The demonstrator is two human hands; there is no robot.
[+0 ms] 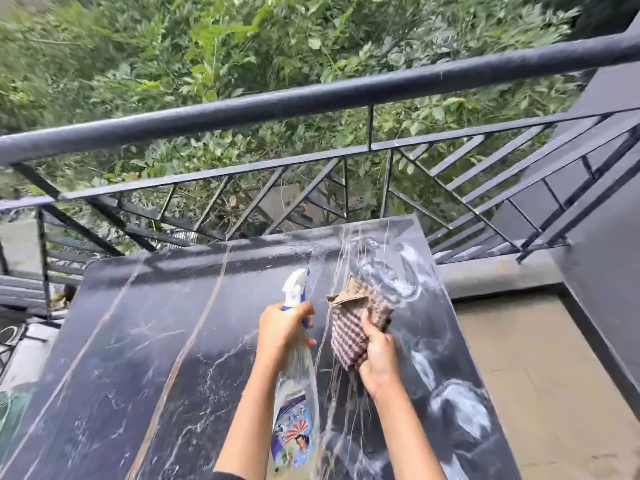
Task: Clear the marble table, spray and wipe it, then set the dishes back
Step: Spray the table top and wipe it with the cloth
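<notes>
A black marble table [166,334] with white and tan veins fills the lower middle of the view, and no dishes stand on it. White foamy spray streaks [457,410] run along its right side. My left hand [284,327] grips the neck of a clear spray bottle [294,403] with a white and blue nozzle pointing away from me. My right hand [379,355] holds a bunched brown checked cloth [356,323] just above the table, beside the bottle.
A black metal railing [311,98] runs behind the table, with dense green foliage [242,39] beyond. A tan tiled floor [540,375] and a dark wall [609,271] lie to the right. Something green [14,407] shows at the lower left edge.
</notes>
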